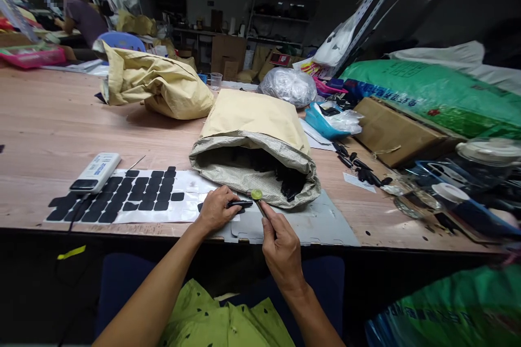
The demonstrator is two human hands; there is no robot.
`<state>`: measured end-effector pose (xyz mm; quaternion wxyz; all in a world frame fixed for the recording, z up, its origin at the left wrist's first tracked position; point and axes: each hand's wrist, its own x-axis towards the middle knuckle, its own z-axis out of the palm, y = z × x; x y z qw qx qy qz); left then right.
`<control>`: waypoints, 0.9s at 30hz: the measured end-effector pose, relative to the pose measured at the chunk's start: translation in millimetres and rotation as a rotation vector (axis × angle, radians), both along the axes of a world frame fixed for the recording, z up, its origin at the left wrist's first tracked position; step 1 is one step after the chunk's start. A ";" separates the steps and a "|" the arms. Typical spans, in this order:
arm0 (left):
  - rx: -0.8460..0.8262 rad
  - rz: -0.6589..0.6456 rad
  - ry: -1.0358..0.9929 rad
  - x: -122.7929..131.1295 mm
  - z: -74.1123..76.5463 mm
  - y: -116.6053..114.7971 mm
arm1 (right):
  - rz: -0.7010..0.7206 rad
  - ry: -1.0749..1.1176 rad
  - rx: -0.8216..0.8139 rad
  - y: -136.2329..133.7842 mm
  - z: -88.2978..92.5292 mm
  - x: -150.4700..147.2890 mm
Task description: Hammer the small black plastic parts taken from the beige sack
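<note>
Though slim, black piece (243, 204) long-axis crosswise, tip rightward, left fingers (226, 194) around it, right fingers (273, 217) around tool (259, 206)

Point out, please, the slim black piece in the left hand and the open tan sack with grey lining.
Slim black piece (243, 203): head view, on its exposed length.
Open tan sack (255, 115): head view, on its broad upper wall.

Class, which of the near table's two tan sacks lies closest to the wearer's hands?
The right sack, just beyond the left hand and right hand, its gaping mouth showing black pieces. The left sack lies farther back.
</note>
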<state>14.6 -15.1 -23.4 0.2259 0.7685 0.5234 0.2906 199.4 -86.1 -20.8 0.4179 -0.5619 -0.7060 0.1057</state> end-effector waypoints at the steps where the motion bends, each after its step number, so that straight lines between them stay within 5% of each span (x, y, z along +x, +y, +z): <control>1: -0.001 0.002 -0.006 0.1 -0.5 0.2 | 0.004 -0.026 -0.005 -1.4 -1.4 -0.4; 18: -0.099 0.019 -0.005 -0.2 1.0 1.9 | 0.058 -0.102 -0.080 -2.2 -4.9 -11.4; 23: -0.079 0.029 0.005 -0.5 0.9 1.4 | -0.056 -0.095 -0.009 20.3 1.5 2.3; 27: -0.089 0.028 0.004 -1.6 2.8 0.0 | -0.227 -0.291 0.046 44.0 -4.1 15.6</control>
